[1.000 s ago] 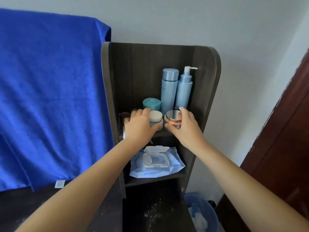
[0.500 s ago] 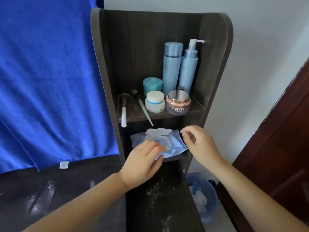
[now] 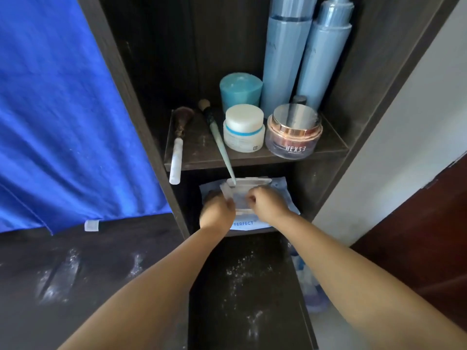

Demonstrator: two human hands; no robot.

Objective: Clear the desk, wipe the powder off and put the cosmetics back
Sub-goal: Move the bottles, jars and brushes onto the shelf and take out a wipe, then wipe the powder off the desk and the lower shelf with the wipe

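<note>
While both hands work at the wipes pack [image 3: 255,224] on the lower shelf, the left hand [image 3: 218,210] has its grip pinched together on a thin white sheet [image 3: 226,192] at the pack's opening. The right hand [image 3: 267,204] sits curled on the pack's plastic flap area [image 3: 249,181]; fingers bent in, but whether that grip is clamped on anything cannot be told, motion blur there. The two hands are just beside each other, nearly touching. Pack is pale blue, "PERFECT" printed on its front edge, lid flipped up at the back.

Upper shelf [image 3: 336,145] directly above holds the cosmetics: white jar with blue band [image 3: 243,128], and just beside it on the right a clear jar with rose-gold lid [image 3: 294,131], lettering on its front. Behind them a teal round container [image 3: 240,90] and two tall light-blue bottles [image 3: 288,54], upright, side by side. On the shelf's left part lie two makeup brushes: a white-handled brush [image 3: 177,155] and a pale green tapered brush [image 3: 218,137], both handles sticking out past the shelf edge, the green tip over the pack lid.

White powder [image 3: 240,271] is scattered on the dark desk [image 3: 106,251] below the shelves, with smeared streaks further left. Blue cloth [image 3: 63,109] hangs at left, its lower edge reaching the desk.
</note>
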